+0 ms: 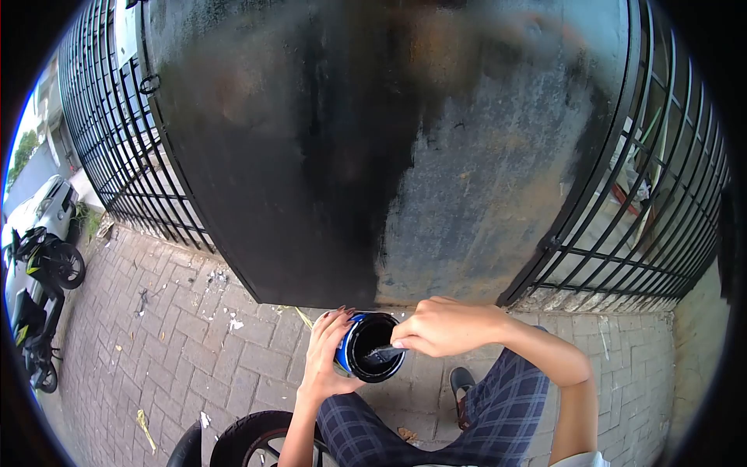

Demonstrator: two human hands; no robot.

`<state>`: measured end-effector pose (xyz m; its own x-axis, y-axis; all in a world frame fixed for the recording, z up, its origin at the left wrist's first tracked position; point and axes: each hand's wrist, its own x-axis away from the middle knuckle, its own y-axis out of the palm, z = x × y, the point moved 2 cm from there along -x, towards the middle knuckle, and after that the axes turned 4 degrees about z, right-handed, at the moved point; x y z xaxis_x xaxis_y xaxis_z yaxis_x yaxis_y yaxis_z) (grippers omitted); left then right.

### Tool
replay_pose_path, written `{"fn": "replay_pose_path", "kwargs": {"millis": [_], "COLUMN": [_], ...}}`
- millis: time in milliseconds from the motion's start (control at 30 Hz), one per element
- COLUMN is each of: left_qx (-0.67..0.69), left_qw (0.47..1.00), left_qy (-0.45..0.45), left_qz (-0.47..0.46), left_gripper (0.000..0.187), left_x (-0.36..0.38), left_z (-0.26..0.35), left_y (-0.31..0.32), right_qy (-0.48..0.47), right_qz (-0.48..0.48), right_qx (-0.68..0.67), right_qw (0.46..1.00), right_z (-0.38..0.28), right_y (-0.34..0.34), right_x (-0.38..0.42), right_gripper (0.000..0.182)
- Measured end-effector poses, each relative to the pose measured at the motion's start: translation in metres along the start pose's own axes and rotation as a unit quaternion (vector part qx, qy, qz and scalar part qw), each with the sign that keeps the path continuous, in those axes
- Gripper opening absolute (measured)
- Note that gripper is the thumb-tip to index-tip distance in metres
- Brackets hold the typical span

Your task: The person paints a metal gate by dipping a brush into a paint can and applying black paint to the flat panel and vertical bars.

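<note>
My left hand is wrapped around the side of a blue paint can held above my lap. The can's mouth faces me, and dark paint coats its rim and inside. In my closed right hand is a paintbrush, its lower end inside the can; my fingers hide most of its handle. In front of me stands a metal gate panel, with fresh black paint over its left part and a worn grey, rusty surface at lower right.
Black barred fencing flanks the panel on the left, with more bars on the right. A motorcycle and a white car are parked at far left. A tyre sits by my left forearm. Brick paving carries scattered debris.
</note>
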<state>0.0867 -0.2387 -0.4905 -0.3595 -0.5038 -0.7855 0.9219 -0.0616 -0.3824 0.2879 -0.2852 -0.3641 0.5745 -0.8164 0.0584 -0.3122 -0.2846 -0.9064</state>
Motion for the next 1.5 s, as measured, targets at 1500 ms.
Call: {"fn": "replay_pose_path", "kwargs": {"millis": [1500], "left_qx": [0.222], "left_qw": [0.972], "left_qy": [-0.073], "left_qz": [0.006], "left_gripper": [0.101], "left_x": [-0.199], "left_z": [0.117], "left_y": [0.212], "right_qy": [0.175], "right_qz": [0.544], "right_qx": [-0.083], "right_qw": [0.816], "right_z": [0.098], "right_y": [-0.078], "right_x": [0.245], "right_gripper": [0.027]}}
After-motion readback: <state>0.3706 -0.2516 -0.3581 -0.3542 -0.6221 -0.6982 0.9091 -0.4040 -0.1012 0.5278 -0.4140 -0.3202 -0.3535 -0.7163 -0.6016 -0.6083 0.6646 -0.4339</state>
